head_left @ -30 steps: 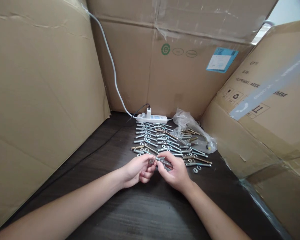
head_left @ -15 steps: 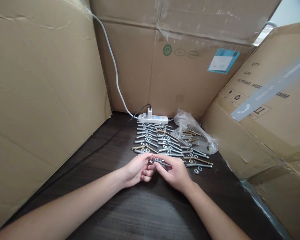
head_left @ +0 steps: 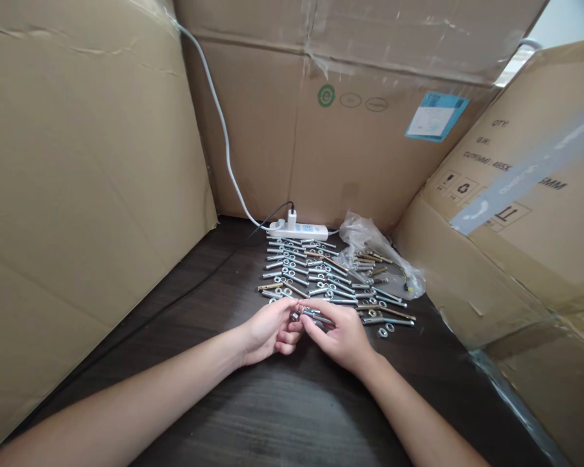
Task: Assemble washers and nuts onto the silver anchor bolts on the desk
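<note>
Above the near side of the rows of metal parts, my two hands meet fingertip to fingertip. My right hand (head_left: 340,331) is closed around a silver bolt (head_left: 316,316), which lies between its thumb and fingers and points toward the left hand. My left hand (head_left: 272,331) is closed, fingers curled, with a small hex nut (head_left: 295,316) among its fingertips beside the bolt's end. The fingertips partly hide where nut and bolt come together, so I cannot tell if the nut is on the bolt. A loose nut (head_left: 382,333) and a washer (head_left: 390,328) lie right of my right hand.
Several rows of bolts, sleeves (head_left: 292,280), nuts and washers cover the dark table (head_left: 272,415). A white power strip (head_left: 311,231) with a plugged-in charger stands behind them. A clear plastic bag (head_left: 365,235) and brass-coloured bolts lie at right. Cardboard boxes (head_left: 253,130) wall three sides.
Both hands stay almost in place; only the fingertips shift slightly around the bolt's end. The loose parts have not moved.
</note>
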Available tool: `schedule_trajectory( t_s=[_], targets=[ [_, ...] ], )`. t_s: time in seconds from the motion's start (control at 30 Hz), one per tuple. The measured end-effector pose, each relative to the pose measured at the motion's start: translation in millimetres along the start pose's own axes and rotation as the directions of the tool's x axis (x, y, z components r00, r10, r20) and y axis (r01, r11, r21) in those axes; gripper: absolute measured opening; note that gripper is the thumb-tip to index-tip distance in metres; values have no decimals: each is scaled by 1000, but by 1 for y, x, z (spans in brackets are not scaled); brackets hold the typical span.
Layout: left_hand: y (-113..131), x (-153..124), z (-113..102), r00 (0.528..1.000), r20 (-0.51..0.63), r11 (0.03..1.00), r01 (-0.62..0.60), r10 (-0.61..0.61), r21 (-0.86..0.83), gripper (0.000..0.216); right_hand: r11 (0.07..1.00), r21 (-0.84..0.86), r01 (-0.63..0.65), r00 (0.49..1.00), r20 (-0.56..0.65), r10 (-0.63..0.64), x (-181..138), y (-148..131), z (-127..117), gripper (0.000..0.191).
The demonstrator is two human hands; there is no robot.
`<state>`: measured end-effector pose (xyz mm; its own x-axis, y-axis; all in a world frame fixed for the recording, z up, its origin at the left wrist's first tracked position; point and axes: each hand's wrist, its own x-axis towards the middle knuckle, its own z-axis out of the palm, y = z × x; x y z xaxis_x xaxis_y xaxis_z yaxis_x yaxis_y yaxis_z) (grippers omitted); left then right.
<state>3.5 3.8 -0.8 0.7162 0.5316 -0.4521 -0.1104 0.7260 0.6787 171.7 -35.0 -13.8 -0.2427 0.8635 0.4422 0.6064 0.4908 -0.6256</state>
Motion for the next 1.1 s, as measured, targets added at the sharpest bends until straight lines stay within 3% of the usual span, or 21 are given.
schedule_trajectory(
  t_s=[0.6, 0.87, 1.0, 1.1],
  targets=[
    [-1, 1, 0, 999, -1, 999, 46, -46, 6, 34, 1000, 2, -14, 1000, -11, 14, 2, -3, -2, 22],
    [-4, 1, -3, 997, 60, 999, 41, -42, 12, 20, 1000, 0, -20, 1000, 9, 20, 2, -7, -5, 10],
    [-5, 1, -3, 999, 43, 1000, 2, -3, 25, 6, 998, -48, -32, 999, 27, 33, 2, -7, -6, 8],
    [-5, 1, -3, 1000, 10, 1000, -5, 5, 25, 11, 998, -50, -37, 999, 36, 39, 2, -7, -6, 7]
  ],
)
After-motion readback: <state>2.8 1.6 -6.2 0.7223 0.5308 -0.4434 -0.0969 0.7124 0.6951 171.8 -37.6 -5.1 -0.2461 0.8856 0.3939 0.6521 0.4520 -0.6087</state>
